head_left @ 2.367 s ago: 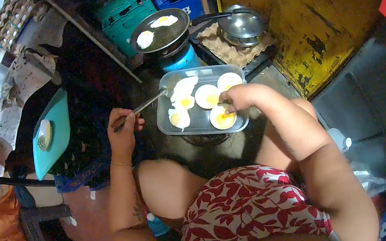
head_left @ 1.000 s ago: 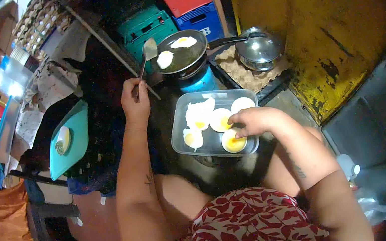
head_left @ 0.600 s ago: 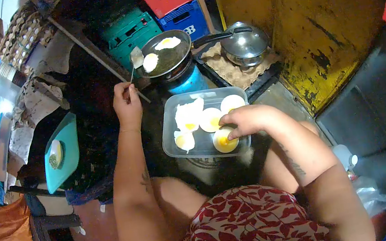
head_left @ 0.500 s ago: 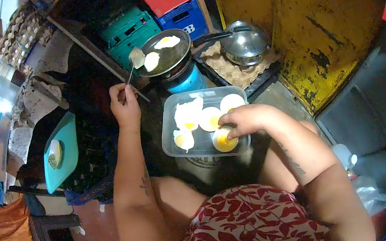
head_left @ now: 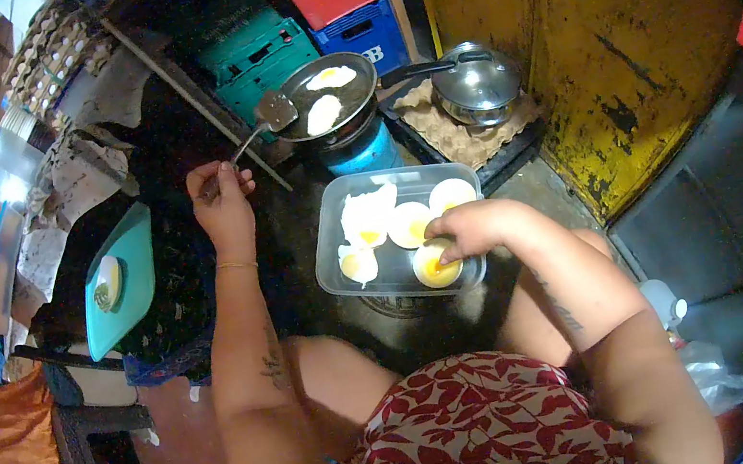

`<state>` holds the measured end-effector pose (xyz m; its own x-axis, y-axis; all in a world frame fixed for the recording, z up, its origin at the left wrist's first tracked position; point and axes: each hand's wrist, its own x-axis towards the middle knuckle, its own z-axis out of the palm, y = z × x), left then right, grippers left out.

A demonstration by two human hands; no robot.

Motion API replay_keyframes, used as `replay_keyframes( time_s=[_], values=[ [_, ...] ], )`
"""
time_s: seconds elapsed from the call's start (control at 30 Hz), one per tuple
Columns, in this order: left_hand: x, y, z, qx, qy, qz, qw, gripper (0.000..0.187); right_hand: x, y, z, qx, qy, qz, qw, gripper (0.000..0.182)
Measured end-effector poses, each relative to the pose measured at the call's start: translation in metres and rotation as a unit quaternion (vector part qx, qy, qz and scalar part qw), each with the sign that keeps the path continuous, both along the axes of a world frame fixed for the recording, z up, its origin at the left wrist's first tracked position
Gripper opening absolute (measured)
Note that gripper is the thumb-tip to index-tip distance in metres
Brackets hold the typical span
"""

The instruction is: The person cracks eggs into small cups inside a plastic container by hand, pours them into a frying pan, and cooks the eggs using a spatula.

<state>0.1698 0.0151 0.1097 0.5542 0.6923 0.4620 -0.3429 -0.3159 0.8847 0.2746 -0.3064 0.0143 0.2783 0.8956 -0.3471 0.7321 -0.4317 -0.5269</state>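
My left hand (head_left: 222,195) is closed around the handle of a metal spatula (head_left: 276,109), whose flat blade is at the left rim of a black frying pan (head_left: 285,85). Two eggs are frying in the pan: one egg (head_left: 331,77) at the back and another egg (head_left: 324,115) nearer the blade. My right hand (head_left: 478,229) reaches into a clear plastic container (head_left: 334,288), its fingers pinched at the edge of a round fried egg (head_left: 435,266) with a yellow-orange yolk. Several other fried eggs (head_left: 371,215) lie in the container. The fingertips are partly hidden.
Behind the container, the pan sits over a blue burner (head_left: 364,151). A lidded steel pot (head_left: 477,87) stands at right on brown cardboard. Stacked crates (head_left: 355,35) are behind. At left is a turquoise tray (head_left: 134,279) with a pale item; egg trays (head_left: 53,59) are farther back.
The spatula blade has shifted right, to the pan's rim, and my left hand has moved slightly left and down. The nearer egg lies farther inside the pan. My right hand stays at the same egg.
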Motion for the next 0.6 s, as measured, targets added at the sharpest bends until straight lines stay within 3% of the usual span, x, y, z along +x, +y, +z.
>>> replay_keyframes(
  time_s=[0.37,0.6],
  values=[
    [0.013,-0.001,0.055,0.06,0.101,-0.002,0.993,0.014,-0.002,0.001,0.0,-0.005,-0.01,-0.004,1.0,0.06],
    [0.016,-0.017,0.058,-0.002,0.081,-0.002,0.997,0.015,-0.001,0.0,0.005,0.004,-0.007,0.001,1.0,0.061]
  ],
)
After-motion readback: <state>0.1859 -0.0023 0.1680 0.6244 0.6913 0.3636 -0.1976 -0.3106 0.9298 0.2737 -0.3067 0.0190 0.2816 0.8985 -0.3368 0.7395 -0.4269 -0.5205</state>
